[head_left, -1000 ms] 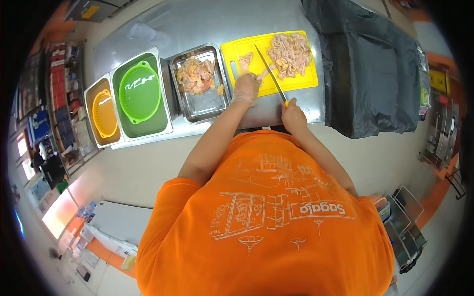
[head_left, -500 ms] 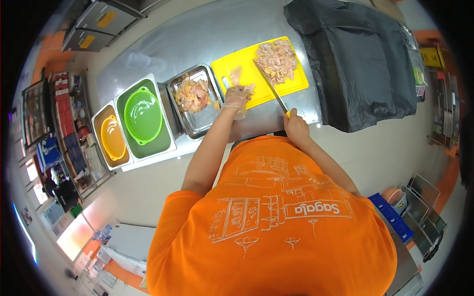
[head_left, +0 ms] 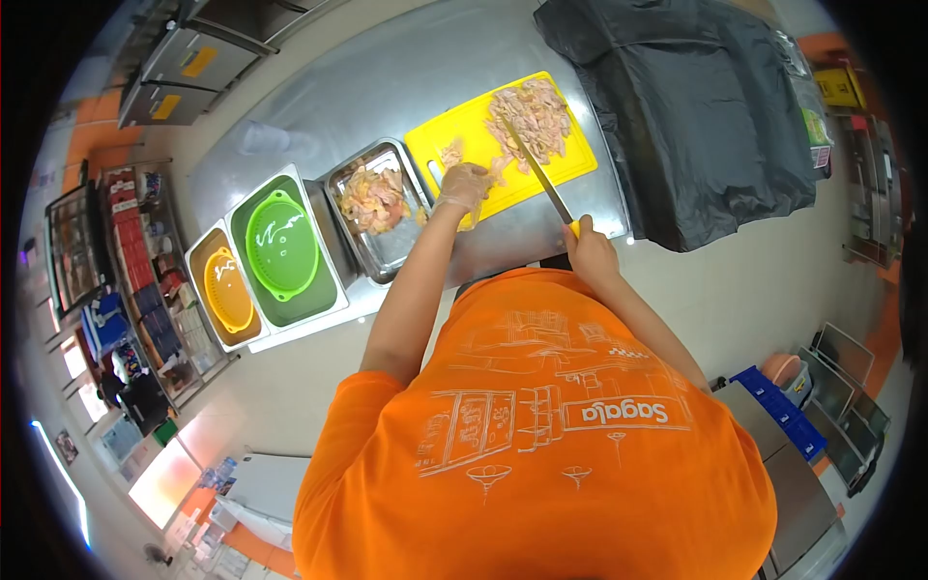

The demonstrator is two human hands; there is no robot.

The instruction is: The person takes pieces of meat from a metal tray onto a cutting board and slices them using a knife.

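Observation:
My right hand (head_left: 593, 253) grips the yellow handle of a long knife (head_left: 546, 181), whose blade slants up across the yellow cutting board (head_left: 488, 200). The blade's tip lies at a heap of cut raw meat, apparently chicken (head_left: 537, 118). My left hand (head_left: 466, 186), in a clear plastic glove, rests over the board's near left part. Its fingers are closed on a raw meat piece (head_left: 499, 172) to the left of the blade; part of the piece is hidden. Just beyond that hand lies a small separate meat piece (head_left: 451, 152).
Left of the board, a metal tray (head_left: 387, 253) holds larger raw meat pieces (head_left: 375, 198). Farther left are a green basket (head_left: 282, 246) and a yellow basket (head_left: 228, 290) inside white-rimmed containers. A black plastic sheet (head_left: 691, 126) covers something at the right of the steel table (head_left: 372, 82).
My left hand has shifted slightly, its fingers still at the meat. The knife stays beside the heap, its handle a little farther right in view. The whole view has turned slightly.

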